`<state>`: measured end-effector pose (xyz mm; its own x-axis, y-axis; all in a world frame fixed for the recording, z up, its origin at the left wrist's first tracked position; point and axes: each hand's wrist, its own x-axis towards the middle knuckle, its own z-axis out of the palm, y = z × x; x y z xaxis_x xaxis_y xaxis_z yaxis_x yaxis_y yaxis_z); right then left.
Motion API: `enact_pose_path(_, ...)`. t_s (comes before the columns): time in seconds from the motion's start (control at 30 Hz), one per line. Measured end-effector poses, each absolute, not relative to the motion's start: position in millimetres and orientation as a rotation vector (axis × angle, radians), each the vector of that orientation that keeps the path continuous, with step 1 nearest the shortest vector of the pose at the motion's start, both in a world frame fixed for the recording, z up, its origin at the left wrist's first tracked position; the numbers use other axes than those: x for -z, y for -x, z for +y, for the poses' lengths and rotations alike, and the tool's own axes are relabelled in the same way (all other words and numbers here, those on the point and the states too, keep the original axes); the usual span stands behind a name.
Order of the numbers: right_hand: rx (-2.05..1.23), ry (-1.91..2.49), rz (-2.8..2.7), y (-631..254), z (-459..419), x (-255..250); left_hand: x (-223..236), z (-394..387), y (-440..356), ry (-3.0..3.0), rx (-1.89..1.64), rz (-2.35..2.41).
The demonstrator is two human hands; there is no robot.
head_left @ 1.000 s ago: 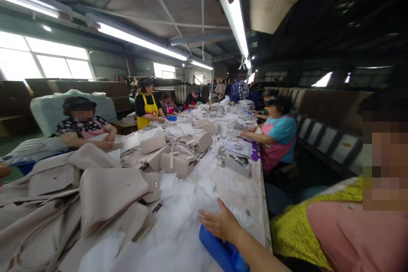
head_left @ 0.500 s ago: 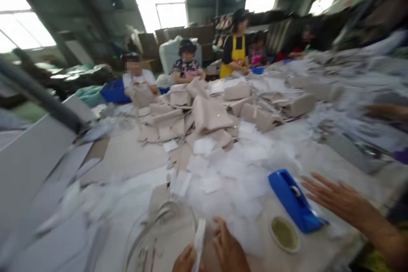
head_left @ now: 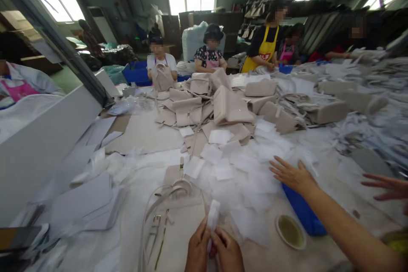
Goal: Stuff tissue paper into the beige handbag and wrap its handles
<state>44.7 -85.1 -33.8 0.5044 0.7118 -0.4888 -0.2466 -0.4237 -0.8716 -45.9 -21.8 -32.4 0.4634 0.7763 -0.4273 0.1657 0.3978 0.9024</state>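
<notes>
My left hand (head_left: pixel 198 244) is closed around a narrow white strip, apparently foam-wrapped (head_left: pixel 213 213), that stands up from between the fingers. My right hand (head_left: pixel 228 247) pinches the lower part of the same strip, with its fingertips against those of the left. What lies inside the white wrapping is hidden. Just left of both hands, a beige handbag (head_left: pixel 181 216) lies flat on the table, with its strap, a buckle and a zip showing. Beyond the hands, thin white foam sheets (head_left: pixel 242 174) are scattered.
At right, a co-worker's hand (head_left: pixel 295 176) stretches over a blue tape dispenser (head_left: pixel 302 210); another hand (head_left: pixel 387 187) shows at the edge. A small round dish (head_left: pixel 290 231) stands nearby. Beige bags (head_left: pixel 231 108) are heaped mid-table. White cards (head_left: pixel 83 197) lie left, beside a white panel (head_left: pixel 41 157).
My right hand has come in from beside the white strip and closed on it with the left. The co-worker's hand has moved left over the tape dispenser. The view has swung.
</notes>
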Motion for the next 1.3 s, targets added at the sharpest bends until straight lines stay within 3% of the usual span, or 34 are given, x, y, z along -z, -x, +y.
enact_pose_path(0.4,-1.5,1.407,-0.416,-58.5,-68.3,42.7,22.4,-11.0,35.0,-0.837,-0.445,0.882)
enact_pose_path(0.6,-1.446,1.397,-0.426,-56.9,-59.2,40.1,36.3,-9.3,34.1,-0.661,-0.474,0.779)
enact_pose_path(0.8,-1.354,1.552,-0.528,-55.1,-59.9,54.7,13.0,-1.9,40.6,-0.799,-0.261,0.886)
enact_pose_path(0.93,-1.337,1.647,-0.753,-63.9,-57.8,48.0,-17.9,11.0,88.2,-1.032,-0.333,1.094)
enact_pose_path(1.07,-1.258,1.763,-0.92,-64.3,-61.9,45.8,-40.3,10.3,160.3,-1.838,-0.474,1.421)
enact_pose_path(1.2,-1.084,1.871,-0.891,-60.5,-90.0,56.7,-18.9,2.8,218.1,-2.186,-0.114,1.49)
enact_pose_path(1.3,-1.085,1.929,-0.911,-73.9,-125.3,56.6,20.4,9.0,247.5,-2.061,-0.229,1.5)
